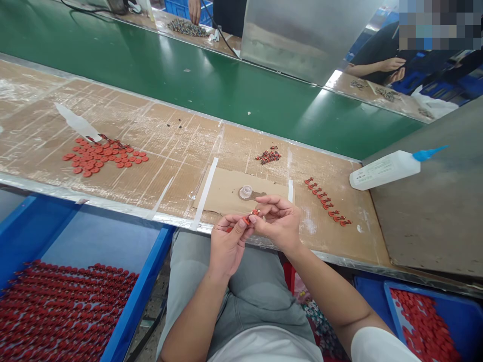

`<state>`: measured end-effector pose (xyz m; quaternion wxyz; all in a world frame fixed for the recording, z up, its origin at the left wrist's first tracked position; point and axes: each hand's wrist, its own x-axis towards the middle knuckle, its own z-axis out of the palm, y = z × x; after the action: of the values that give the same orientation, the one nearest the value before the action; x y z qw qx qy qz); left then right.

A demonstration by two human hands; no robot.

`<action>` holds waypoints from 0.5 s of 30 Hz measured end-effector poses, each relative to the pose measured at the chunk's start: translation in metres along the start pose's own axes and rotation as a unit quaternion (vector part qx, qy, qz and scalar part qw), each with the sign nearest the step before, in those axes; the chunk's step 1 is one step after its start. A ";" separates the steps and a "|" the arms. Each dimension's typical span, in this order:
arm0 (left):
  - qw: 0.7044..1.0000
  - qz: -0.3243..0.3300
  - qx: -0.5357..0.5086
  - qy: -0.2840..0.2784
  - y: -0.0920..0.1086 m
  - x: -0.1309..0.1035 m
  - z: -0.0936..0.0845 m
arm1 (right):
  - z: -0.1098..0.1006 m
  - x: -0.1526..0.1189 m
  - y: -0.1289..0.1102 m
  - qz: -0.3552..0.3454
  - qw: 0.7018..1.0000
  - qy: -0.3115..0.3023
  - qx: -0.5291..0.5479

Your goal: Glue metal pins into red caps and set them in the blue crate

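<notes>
My left hand and my right hand meet over the near edge of the workbench. Together they pinch one small red part between their fingertips. Just beyond them a small clear cap sits on a cardboard sheet. A row of finished red pieces lies to the right of my hands. A little heap of small dark red parts is farther back. A spread of red discs lies far to the left.
A white squeeze bottle with a blue nozzle lies on a grey board at right. Blue bins of red parts sit below the bench at left and right. A green conveyor belt runs behind; other people's hands work beyond it.
</notes>
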<state>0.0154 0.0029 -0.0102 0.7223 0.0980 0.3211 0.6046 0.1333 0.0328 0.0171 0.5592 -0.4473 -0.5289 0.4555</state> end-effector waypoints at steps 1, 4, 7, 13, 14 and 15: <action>1.000 -0.004 0.000 -0.001 0.000 0.000 0.000 | 0.000 0.000 0.000 0.003 1.000 -0.005 0.002; 1.000 -0.015 0.001 -0.002 -0.001 0.000 -0.001 | -0.001 -0.001 0.000 0.012 1.000 -0.016 -0.002; 1.000 -0.021 0.001 -0.002 -0.002 0.000 -0.002 | -0.001 -0.003 0.001 0.005 1.000 -0.010 -0.008; 0.999 -0.033 -0.003 -0.020 -0.005 0.003 -0.004 | -0.003 -0.005 0.003 0.030 1.000 0.003 0.006; 0.999 -0.034 -0.005 -0.020 -0.006 0.003 -0.004 | -0.003 -0.005 0.004 0.042 0.999 0.005 0.014; 0.999 -0.034 -0.007 -0.020 -0.006 0.003 -0.003 | -0.004 -0.006 0.005 0.053 0.998 0.010 0.025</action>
<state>0.0187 0.0032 -0.0170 0.7495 0.0939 0.3056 0.5797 0.1370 0.0273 0.0113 0.5501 -0.4651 -0.4877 0.4931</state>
